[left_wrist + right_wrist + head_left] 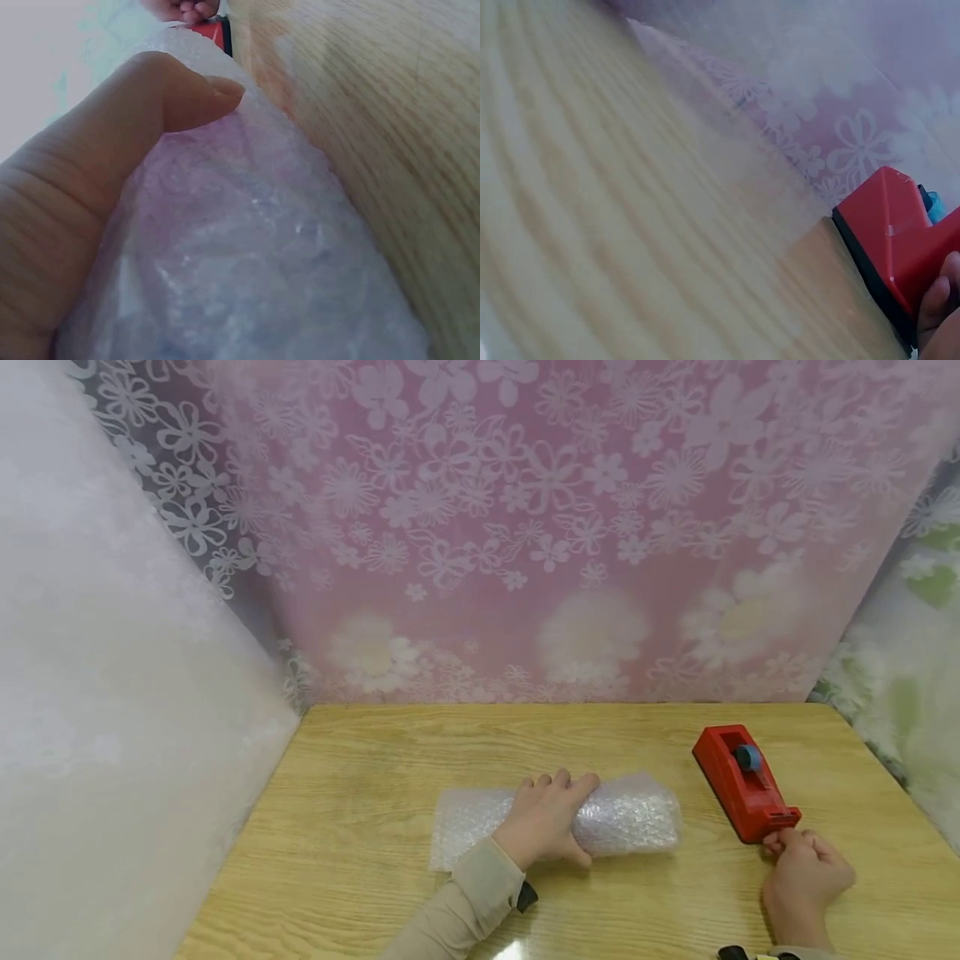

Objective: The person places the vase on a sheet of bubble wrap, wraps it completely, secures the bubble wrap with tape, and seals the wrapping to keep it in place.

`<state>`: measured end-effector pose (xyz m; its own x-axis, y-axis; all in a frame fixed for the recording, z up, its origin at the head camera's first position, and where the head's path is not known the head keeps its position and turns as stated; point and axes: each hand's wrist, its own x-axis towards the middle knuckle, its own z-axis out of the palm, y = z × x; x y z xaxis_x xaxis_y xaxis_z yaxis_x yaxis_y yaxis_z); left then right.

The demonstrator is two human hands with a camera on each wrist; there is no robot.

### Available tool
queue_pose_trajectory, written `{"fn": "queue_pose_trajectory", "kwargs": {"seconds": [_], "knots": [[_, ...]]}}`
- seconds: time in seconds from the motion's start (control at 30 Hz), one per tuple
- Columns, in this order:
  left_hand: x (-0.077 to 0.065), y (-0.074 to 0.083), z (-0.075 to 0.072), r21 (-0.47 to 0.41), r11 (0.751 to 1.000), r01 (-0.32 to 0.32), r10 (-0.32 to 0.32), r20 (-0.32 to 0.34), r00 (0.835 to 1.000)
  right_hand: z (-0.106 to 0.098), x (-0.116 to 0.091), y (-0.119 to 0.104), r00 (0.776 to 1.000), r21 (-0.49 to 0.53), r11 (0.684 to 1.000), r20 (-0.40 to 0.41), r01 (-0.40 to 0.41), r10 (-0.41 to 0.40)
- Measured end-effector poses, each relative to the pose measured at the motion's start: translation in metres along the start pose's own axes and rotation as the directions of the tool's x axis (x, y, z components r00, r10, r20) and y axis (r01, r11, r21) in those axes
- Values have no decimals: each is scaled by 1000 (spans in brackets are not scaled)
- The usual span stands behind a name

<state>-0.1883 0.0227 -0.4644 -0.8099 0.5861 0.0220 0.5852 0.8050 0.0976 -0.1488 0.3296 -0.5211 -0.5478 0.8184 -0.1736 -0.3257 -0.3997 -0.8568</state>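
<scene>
A bundle of clear bubble wrap point(630, 817) lies lengthwise across the table, with a faint pinkish tint showing through; what is inside cannot be told. My left hand point(546, 821) grips it around the middle, fingers over the far side and thumb on the near side. In the left wrist view the thumb point(150, 97) presses against the bubble wrap point(247, 247). To the right stands a red tape dispenser point(742, 789) holding a small roll of tape point(748, 757). My right hand point(806, 872) is at its front cutter end, fingertips pinched together at the tape's end; the strip itself hardly shows.
The wooden table point(360, 760) carries the bundle and the dispenser. A pink flowered curtain point(465, 527) hangs along its back edge. Pale cloth point(135, 693) borders the left side, and a flowered cloth point(911, 693) borders the right.
</scene>
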Motion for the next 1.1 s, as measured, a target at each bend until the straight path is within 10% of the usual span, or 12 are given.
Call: {"fn": "queue_pose_trajectory", "kwargs": {"seconds": [0.27, 0.43, 0.63, 0.83, 1.1], "knots": [[1, 2, 1, -20, 1000, 1, -1, 10, 1000, -4, -14, -19, 996, 149, 985, -8, -89, 92], [3, -1, 1, -45, 999, 7, -7, -5, 1000, 20, -57, -41, 983, 137, 989, 181, -54, 29], [3, -3, 0, -53, 999, 9, -9, 6, 1000, 54, -118, -41, 847, 85, 996, 529, 8, -52], [4, -3, 0, -20, 1000, 17, -17, -15, 1000, 76, -156, -20, 748, -206, 960, 664, 190, -5], [1, 0, 1, -46, 999, 4, -6, -28, 1000, 76, -179, 10, 789, -339, 919, 613, 203, 51]]}}
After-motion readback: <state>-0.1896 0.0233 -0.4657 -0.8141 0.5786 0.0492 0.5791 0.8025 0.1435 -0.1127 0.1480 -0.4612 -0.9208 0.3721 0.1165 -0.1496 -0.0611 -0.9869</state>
